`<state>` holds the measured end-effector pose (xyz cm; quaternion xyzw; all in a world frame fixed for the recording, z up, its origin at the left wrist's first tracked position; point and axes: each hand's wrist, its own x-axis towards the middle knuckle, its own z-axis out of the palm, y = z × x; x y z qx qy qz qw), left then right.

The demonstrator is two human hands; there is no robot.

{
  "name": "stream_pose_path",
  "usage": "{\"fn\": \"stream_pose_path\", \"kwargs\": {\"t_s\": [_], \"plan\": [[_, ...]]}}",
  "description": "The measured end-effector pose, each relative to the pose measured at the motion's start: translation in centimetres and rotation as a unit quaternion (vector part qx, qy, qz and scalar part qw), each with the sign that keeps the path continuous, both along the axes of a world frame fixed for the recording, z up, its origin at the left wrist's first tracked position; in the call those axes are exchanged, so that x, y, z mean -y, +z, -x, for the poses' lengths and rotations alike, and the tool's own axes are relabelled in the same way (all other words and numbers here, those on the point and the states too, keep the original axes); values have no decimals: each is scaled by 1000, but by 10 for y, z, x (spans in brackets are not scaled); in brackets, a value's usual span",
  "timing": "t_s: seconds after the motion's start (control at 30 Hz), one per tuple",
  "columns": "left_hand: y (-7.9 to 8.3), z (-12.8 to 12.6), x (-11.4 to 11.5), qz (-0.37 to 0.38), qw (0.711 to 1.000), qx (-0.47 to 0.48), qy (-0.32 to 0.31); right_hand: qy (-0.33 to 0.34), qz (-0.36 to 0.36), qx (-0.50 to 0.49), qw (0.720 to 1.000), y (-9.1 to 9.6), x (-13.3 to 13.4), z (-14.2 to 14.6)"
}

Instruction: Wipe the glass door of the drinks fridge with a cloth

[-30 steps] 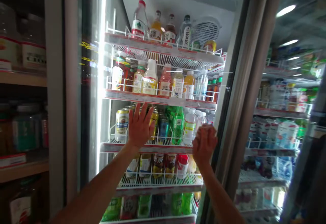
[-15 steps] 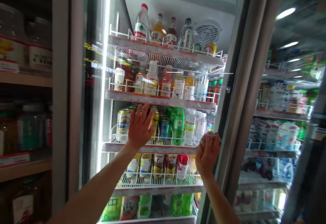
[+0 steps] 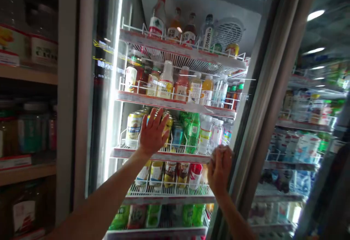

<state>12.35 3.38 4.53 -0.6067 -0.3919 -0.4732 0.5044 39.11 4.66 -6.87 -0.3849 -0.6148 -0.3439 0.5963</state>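
Note:
My left hand (image 3: 153,132) is open, its fingers stretched upward and its palm flat against the glass of a drinks fridge door. Lower and to the right, my right hand (image 3: 219,170) is closed around a crumpled pale wipe (image 3: 224,148) and held up at the glass, near the metal door frame (image 3: 276,87). Whether the wipe is cloth or paper I cannot tell, as the fingers cover most of it. Behind the glass, a green bottle (image 3: 193,132) and yellow-white cans (image 3: 133,127) stand on a wire shelf around my hands.
Shelves of bottles and cans fill the fridge, with a bright light strip (image 3: 115,50) along its left side. Wooden shelves with jars (image 3: 32,132) stand at the far left. Another glass door (image 3: 308,123) with blurred drinks is at the right.
My right hand has moved slightly left and down along the glass with the wipe. My left hand stays spread on the glass while the view has shifted and tilted a little.

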Motion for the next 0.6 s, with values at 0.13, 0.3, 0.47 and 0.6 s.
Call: {"fn": "stream_pose_path", "kwargs": {"t_s": [0.13,0.3,0.47,0.6], "plan": [[0,1,0,3,1000,0,7,17,3,149,989,-15,8,36],[0,1,1,10,1000,-2,13,-42,-25,32,998,13,-4,16],[-1,0,1,14,1000,10,2,10,-27,80,996,22,2,42],[-1,0,1,15,1000,7,9,29,-22,230,972,28,2,39]]}}
